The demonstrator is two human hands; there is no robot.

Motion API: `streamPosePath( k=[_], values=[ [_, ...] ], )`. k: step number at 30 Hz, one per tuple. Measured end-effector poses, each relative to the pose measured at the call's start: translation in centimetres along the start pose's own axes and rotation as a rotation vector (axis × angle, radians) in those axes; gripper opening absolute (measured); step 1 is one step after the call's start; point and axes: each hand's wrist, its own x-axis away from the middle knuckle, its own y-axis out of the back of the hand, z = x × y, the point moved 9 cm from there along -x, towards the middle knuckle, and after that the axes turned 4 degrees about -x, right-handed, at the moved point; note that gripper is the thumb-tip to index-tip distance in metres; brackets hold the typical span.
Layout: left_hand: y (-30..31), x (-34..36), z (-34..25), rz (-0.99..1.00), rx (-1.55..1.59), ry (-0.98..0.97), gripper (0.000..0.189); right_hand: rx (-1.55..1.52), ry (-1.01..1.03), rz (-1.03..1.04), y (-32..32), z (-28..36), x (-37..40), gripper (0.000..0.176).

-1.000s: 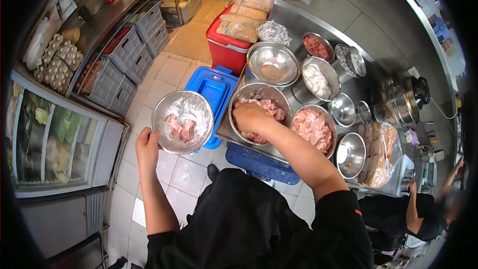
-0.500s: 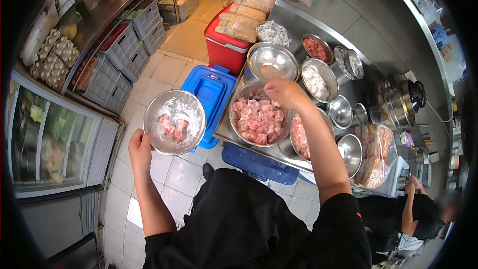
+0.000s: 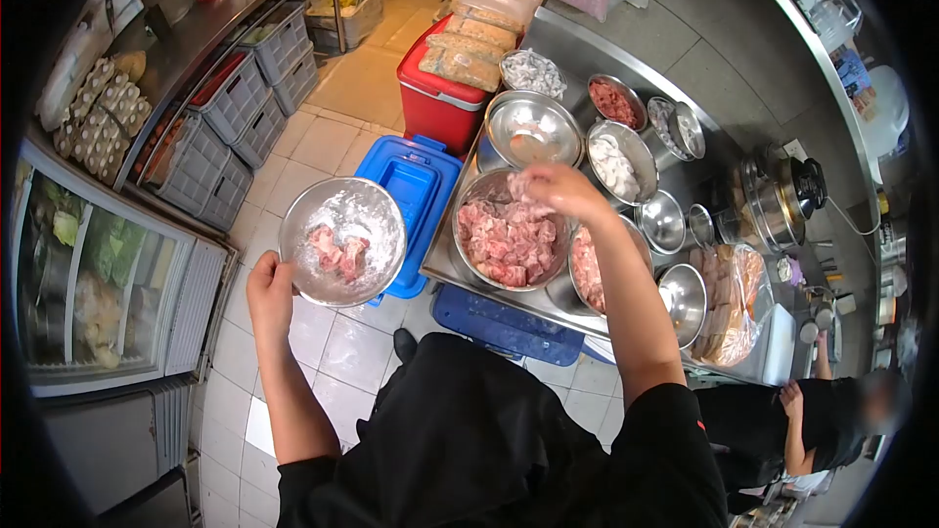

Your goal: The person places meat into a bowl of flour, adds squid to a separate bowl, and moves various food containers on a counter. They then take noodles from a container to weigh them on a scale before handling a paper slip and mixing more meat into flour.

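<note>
**Right hand over the meat bowl, powder bowl off to the left**

The meat bowl (image 3: pixel 486 188), full of pink chunks, is the landmark. The right hand (image 3: pixel 550 188) hovers over its far right edge, fingers curled and pointing left; it is the nearer hand by far. A pale pink lump shows just under the fingertips, but blur hides whether they grip it, so its exact opening cannot be told. The chunks lie below the hand, toward the person's body and slightly left.

Left of the meat bowl and well apart from it, the left hand (image 3: pixel 271 282) is closed on the near left rim of the powder bowl (image 3: pixel 388 259), tilting its mouth into view. Both bowls are round, so neither has a long axis; the line from right hand to powder bowl runs leftward and a little nearer the body, across the meat bowl.

Counted: one powder bowl, holding about two meat pieces whose edges merge; one meat bowl, its chunks too many to count. Beyond the meat bowl stand one wide steel bowl (image 3: pixel 560 132), one heap of white lumps (image 3: pixel 614 166), one of red meat (image 3: pixel 611 101) and one of grey-white food (image 3: pixel 533 73). To its right, one paler meat heap (image 3: pixel 585 269) sits partly under the forearm. Beyond it and left is one red cooler (image 3: pixel 430 108).
</note>
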Motion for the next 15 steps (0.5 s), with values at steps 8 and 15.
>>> streamPosePath(
  k=[8, 15],
  values=[
    [-7.4, -1.7, -4.6, 0.200, -0.092, -0.091, 0.018, 0.145, 0.673, 0.009, -5.3, 17.0, 2.0, 0.032],
    [-5.2, -1.9, -2.8, 0.103, -0.061, -0.064, 0.017, 0.413, 0.101, -0.057, -4.4, 5.7, -1.4, 0.029]
  ],
)
